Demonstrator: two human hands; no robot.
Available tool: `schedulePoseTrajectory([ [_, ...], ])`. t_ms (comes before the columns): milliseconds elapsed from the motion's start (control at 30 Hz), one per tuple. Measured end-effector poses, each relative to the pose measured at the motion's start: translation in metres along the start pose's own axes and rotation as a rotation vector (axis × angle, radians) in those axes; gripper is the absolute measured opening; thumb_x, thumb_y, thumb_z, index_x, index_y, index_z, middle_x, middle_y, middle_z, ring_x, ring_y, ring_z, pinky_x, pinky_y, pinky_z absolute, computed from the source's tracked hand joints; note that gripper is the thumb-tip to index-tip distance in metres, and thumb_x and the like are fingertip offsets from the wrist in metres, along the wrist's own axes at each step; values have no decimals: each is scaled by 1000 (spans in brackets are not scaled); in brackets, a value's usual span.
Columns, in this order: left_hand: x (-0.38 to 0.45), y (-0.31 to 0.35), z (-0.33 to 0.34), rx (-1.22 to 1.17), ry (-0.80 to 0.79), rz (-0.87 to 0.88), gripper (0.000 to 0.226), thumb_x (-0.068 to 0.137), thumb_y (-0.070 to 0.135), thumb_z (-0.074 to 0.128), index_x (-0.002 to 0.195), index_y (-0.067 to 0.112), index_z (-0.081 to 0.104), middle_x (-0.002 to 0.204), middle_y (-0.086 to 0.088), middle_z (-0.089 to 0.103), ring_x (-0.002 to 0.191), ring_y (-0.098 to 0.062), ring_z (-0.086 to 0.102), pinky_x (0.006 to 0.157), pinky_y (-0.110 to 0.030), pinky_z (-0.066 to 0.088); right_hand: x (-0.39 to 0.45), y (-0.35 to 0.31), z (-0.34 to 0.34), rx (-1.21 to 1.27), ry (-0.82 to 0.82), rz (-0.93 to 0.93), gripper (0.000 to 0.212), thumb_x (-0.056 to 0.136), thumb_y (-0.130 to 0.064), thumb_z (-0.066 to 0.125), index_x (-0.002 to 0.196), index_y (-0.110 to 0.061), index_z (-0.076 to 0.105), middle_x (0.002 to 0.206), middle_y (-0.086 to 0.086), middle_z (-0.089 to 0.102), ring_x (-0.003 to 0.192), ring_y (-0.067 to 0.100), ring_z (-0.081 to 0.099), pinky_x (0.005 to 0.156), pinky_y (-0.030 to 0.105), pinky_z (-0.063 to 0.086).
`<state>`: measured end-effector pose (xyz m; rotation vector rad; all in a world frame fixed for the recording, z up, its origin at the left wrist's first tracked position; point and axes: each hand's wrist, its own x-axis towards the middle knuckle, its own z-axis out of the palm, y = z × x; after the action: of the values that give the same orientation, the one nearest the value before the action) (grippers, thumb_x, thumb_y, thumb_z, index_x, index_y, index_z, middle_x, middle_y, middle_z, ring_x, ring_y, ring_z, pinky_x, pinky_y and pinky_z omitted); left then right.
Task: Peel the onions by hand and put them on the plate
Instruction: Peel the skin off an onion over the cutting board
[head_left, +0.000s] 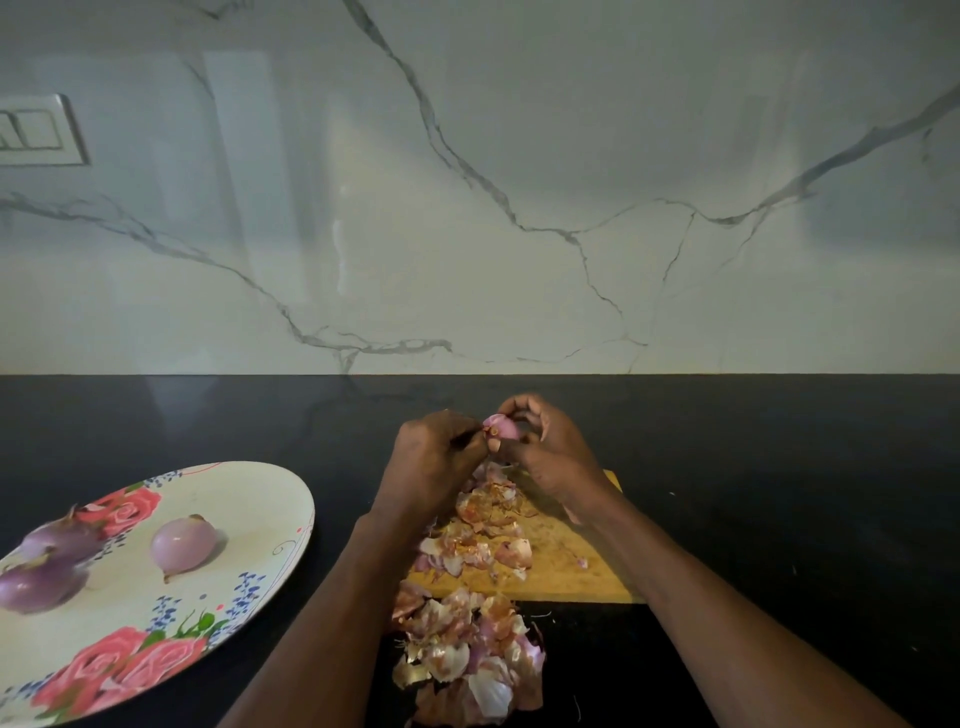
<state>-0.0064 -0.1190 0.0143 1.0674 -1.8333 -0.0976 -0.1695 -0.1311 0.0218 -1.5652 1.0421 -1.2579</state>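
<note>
Two hands meet above the far end of the cutting board (566, 566), working one small onion (503, 427) between them. The right hand (545, 452) cups the onion with curled fingers, holding it clear of the board. The left hand (434, 457) pinches at the onion's end, thumb and fingertip closed on what looks like a strip of skin or the root tip; the exact hold is too small to make out. The onion already shows pale pink flesh, so the peeling seems nearly done. To finish it well, pull the last skin along the onion's length from the tip, turn the onion in the right hand to check for dry patches, and keep the grip light so the flesh is not bruised. Below the hands, loose skins (467, 644) cover the board and spill onto the black counter (779, 467). Well to the left sits the flowered plate (249, 618), with three peeled onions (183, 543) on it.
</note>
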Motion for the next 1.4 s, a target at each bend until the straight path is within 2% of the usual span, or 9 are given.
schedulePoseTrajectory([
  [133, 5, 3, 1, -29, 28, -29, 8, 90, 15, 72, 91, 8, 77, 77, -2, 70, 66, -15, 63, 62, -41, 53, 1, -4, 1, 65, -19, 22, 40, 86, -8, 78, 120, -22, 66, 122, 1, 67, 109, 13, 65, 70, 16, 54],
  [200, 6, 4, 1, -71, 60, -73, 9, 89, 15, 74, 93, 9, 78, 79, -3, 72, 69, -17, 65, 63, -43, 54, 0, -6, 0, 137, -15, 40, 35, 86, -4, 76, 118, -18, 69, 119, 6, 70, 105, 15, 67, 68, 16, 55],
  [367, 1, 6, 5, -189, 111, -202, 5, 88, 16, 75, 90, 13, 79, 79, -1, 73, 69, -19, 68, 66, -48, 56, -1, -3, 2, 143, -7, 26, 29, 86, -5, 76, 108, -24, 72, 115, 5, 72, 108, 21, 68, 81, 29, 60],
  [667, 5, 15, 6, -332, 153, -355, 12, 88, 15, 75, 76, 17, 78, 70, 0, 74, 66, -24, 70, 63, -44, 58, 1, -2, 1, 148, 4, 34, 31, 85, -4, 77, 111, -20, 73, 116, 6, 72, 106, 21, 69, 83, 33, 61],
  [767, 9, 12, 3, -378, 176, -430, 19, 90, 12, 72, 72, 14, 77, 67, -6, 73, 68, -34, 69, 65, -48, 57, 3, -1, 1, 178, 8, 53, 30, 85, -4, 77, 110, -21, 75, 118, 7, 71, 109, 24, 68, 81, 35, 61],
  [967, 11, 12, 2, -472, 189, -537, 20, 92, 11, 70, 73, 7, 76, 70, -16, 72, 63, -24, 66, 66, -44, 58, 1, -2, -2, 256, -33, 57, 31, 86, 0, 73, 112, -16, 74, 114, 7, 74, 111, 26, 68, 81, 31, 59],
  [1100, 11, 8, 2, -528, 222, -628, 21, 92, 11, 69, 75, -2, 74, 75, -25, 71, 66, -31, 65, 69, -51, 58, 1, 1, 1, 303, -55, 86, 34, 87, 4, 70, 115, -16, 72, 116, 6, 74, 113, 27, 68, 79, 33, 58],
  [1267, 14, 5, 1, -464, 296, -677, 27, 92, 13, 69, 73, -5, 71, 68, -20, 71, 59, -30, 66, 54, -34, 55, 3, -4, -5, 480, -52, 96, 35, 87, 11, 64, 113, -13, 69, 116, 11, 73, 96, 25, 72, 77, 31, 57],
  [1400, 7, -4, 1, -253, 326, -597, 31, 94, 18, 67, 69, 0, 71, 64, -11, 69, 55, -21, 61, 58, -32, 51, 5, -4, -7, 541, -21, 96, 35, 85, 13, 65, 109, -12, 69, 111, 7, 74, 96, 20, 72, 80, 29, 62],
])
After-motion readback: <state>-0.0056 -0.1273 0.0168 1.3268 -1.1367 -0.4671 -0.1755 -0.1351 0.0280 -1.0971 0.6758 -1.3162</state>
